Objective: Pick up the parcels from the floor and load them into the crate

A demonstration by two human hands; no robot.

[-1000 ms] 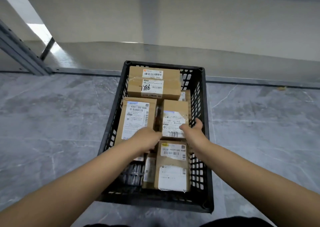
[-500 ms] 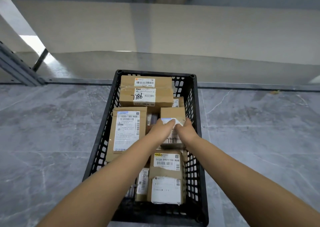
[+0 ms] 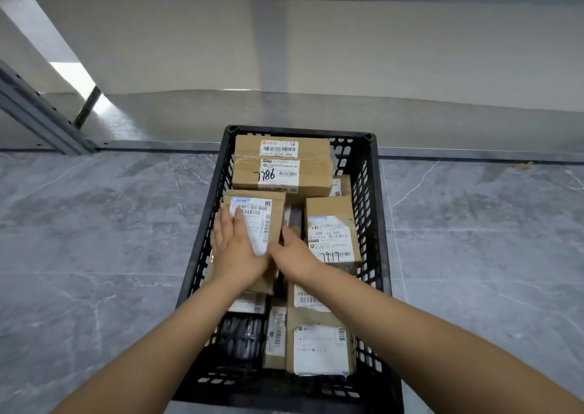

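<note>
A black plastic crate (image 3: 384, 255) stands on the floor, holding several brown cardboard parcels with white labels. My left hand (image 3: 235, 251) lies flat, fingers straight, on the tall left parcel (image 3: 272, 206) marked 530. My right hand (image 3: 295, 260) touches that parcel's right edge, fingers reaching into the gap beside the smaller right parcel (image 3: 331, 235). Two long parcels (image 3: 281, 176) lie stacked at the crate's far end. Near me stands another parcel (image 3: 319, 349), with a slim box (image 3: 275, 331) and a dark wrapped item (image 3: 241, 334) to its left.
Grey marbled floor (image 3: 104, 240) surrounds the crate on both sides. Behind the crate runs a low metal-edged platform (image 3: 442, 123) below a pale wall. A grey slotted rack post (image 3: 34, 113) slants at the far left.
Both hands left the smaller right parcel and moved left onto the tall 530 parcel. The smaller parcel now lies uncovered, and my head has drawn back a little.
</note>
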